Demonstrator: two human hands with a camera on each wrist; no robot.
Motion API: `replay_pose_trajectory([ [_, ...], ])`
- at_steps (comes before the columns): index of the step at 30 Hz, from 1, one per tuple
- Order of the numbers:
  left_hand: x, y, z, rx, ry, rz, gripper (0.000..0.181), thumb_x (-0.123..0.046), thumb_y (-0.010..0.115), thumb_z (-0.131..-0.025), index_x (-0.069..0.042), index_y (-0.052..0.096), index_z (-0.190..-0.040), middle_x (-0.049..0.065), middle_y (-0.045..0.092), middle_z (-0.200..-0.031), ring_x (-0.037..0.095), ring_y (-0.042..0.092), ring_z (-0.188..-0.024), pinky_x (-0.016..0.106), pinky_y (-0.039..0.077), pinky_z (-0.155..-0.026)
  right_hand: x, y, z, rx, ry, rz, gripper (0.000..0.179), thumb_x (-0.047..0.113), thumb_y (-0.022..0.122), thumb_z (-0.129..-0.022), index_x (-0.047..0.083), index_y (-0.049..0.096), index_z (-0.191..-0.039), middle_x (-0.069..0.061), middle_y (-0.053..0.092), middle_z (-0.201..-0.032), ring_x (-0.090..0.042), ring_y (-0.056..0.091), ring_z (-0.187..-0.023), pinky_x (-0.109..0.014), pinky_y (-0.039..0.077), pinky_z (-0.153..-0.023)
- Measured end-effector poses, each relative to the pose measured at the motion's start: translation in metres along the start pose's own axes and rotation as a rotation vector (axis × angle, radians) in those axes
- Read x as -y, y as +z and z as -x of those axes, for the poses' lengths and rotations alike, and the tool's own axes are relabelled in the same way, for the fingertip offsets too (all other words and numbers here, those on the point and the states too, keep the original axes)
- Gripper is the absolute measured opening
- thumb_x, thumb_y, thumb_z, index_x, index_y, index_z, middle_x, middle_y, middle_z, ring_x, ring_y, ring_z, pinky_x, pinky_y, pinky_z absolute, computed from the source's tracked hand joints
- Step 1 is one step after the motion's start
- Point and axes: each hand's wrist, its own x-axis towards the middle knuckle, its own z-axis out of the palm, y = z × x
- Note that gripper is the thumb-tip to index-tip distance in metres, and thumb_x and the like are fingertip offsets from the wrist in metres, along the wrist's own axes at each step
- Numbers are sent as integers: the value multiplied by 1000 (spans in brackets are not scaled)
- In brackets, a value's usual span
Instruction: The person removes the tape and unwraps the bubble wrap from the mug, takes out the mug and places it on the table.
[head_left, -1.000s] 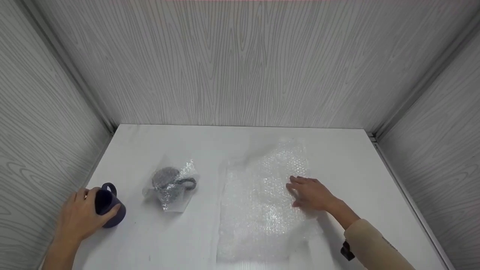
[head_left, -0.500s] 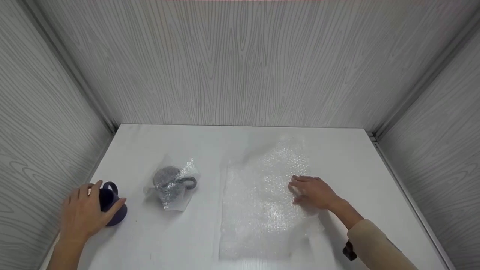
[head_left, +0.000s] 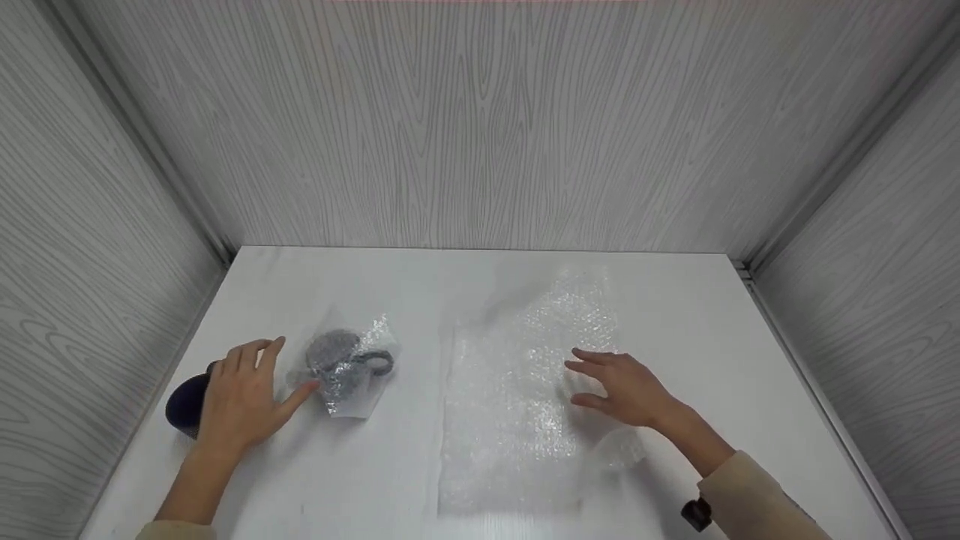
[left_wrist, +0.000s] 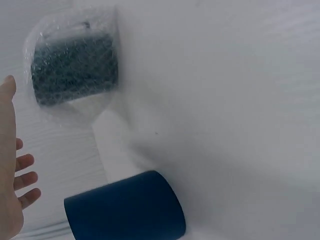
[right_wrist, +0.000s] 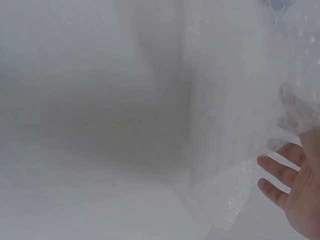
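Observation:
My left hand (head_left: pixel 244 405) hangs with spread fingers between two mugs and holds neither. Left of it, partly hidden behind the hand, is a dark blue mug (head_left: pixel 186 405); the left wrist view shows the same blue mug (left_wrist: pixel 125 207) lower down, apart from the fingers. A mug wrapped in bubble wrap (head_left: pixel 349 375) lies to the right, its handle showing through, near my thumb tip. My right hand (head_left: pixel 622 386), fingers loosely extended, is over the right side of a flat bubble wrap sheet (head_left: pixel 502 427). In the right wrist view, some fingertips (right_wrist: pixel 287 120) show through clear film.
A white table (head_left: pixel 405 285) carries everything. Grey wood-grain panels (head_left: pixel 480 127) enclose it at the back and both sides. A raised curl of bubble wrap (head_left: pixel 621 450) stands up under my right wrist.
My left hand has let go of the blue mug and moved right, toward the wrapped mug. The blue mug now sits a little further left. My right hand's fingers have spread, and the wrap's edge has curled up.

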Motion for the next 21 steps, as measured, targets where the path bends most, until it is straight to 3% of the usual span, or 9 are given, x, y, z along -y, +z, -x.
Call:
replay_pose_trajectory([
  [5,-23,9,-7,-12,42,29,80,-51,83,-81,5,63,-134,28,66,-128,49,61,-119,61,51,-96,33,-2,7,-35,34,47,64,49,76,-94,15,62,-147,-14,58,-156,-38,62,-138,-60,53,-108],
  [10,-59,20,-6,-19,152,64,71,-49,85,-82,-1,65,-131,24,67,-126,43,64,-117,58,53,-100,67,1,15,-45,92,53,66,52,78,-92,16,63,-146,-16,58,-155,-39,64,-135,-59,58,-101],
  [16,-107,35,1,69,277,73,65,-54,83,-86,-12,68,-134,10,67,-130,31,65,-122,49,55,-106,98,15,22,-31,139,54,66,53,80,-89,16,66,-141,-17,61,-152,-43,69,-125,-55,63,-89],
  [21,-138,51,12,173,383,94,62,-58,77,-90,-17,69,-135,6,68,-133,28,64,-127,45,55,-108,109,34,30,-79,109,169,64,57,78,-88,17,69,-137,-13,67,-145,-35,74,-114,-45,64,-81],
])
